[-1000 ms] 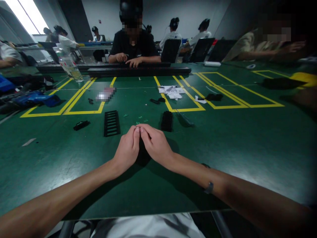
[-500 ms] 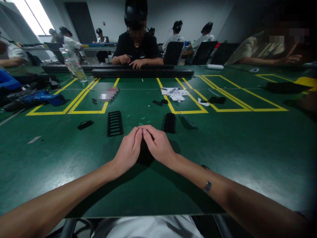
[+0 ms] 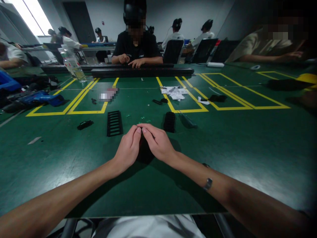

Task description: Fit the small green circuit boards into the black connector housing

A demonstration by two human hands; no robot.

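Note:
My left hand (image 3: pixel 128 145) and my right hand (image 3: pixel 158 142) meet at the fingertips above the green table (image 3: pixel 237 142). Fingers and thumbs on both are closed and pressed together. Whatever they pinch, if anything, is hidden behind the thumbs and in dark shadow. Just beyond my left hand lies a black slotted frame (image 3: pixel 114 123). A smaller black ribbed piece (image 3: pixel 169 122) rests beyond my right hand. Between these two, tiny shiny green pieces (image 3: pixel 143 118) are scattered on the table.
Left of the frame is a small black part (image 3: pixel 85 124). White crumpled paper (image 3: pixel 174 92), a clear bottle (image 3: pixel 74 66) and blue tools (image 3: pixel 42 99) lie farther off. Long black bars (image 3: pixel 142 72) cross the table before a seated co-worker (image 3: pixel 136 46).
My hands stay joined at nearly the same spot, with only a tiny shift. The camera view has tilted slightly; the things on the table have not moved.

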